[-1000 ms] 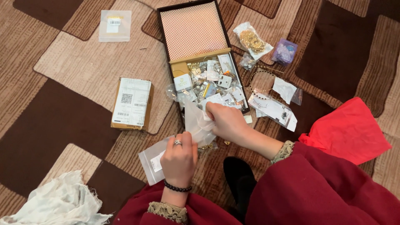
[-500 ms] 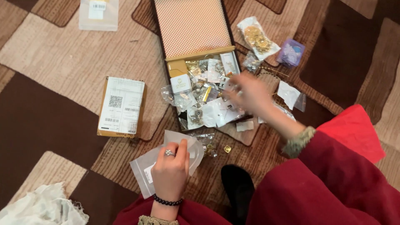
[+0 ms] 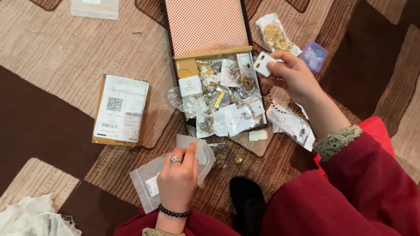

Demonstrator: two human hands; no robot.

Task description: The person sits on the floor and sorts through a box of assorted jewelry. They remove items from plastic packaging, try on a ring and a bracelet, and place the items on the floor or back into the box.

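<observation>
Your right hand point(image 3: 294, 75) pinches a small white earring card point(image 3: 263, 64) between thumb and fingertips, raised just above the top right corner of the open box point(image 3: 213, 65). The card is stiff, rectangular with rounded corners, and carries two small dark dots. Your left hand point(image 3: 178, 177), with a ring and a dark bead bracelet, is closed on a frosted zip bag point(image 3: 151, 179) just below the box, thumb pressing a second translucent pouch point(image 3: 199, 150) against it; both are thin, soft plastic, and they look empty as far as you can see.

Judging by the layout, the sorting is at an early or middle stage: one card is out and in hand, while the box tray remains heaped with small clear packets, silver and gold pieces and white cards. The box lid stands open above the tray, lined in a red-and-white dotted pattern.

Right of the box lie a bag of gold chain point(image 3: 275, 36), a small purple plastic case point(image 3: 313, 55) and a flat clear packet point(image 3: 291, 123). Left of the box sits a brown cardboard parcel point(image 3: 121, 110) with a white label. Everything rests on a carpet point(image 3: 65, 57) of brown and beige blocks.
</observation>
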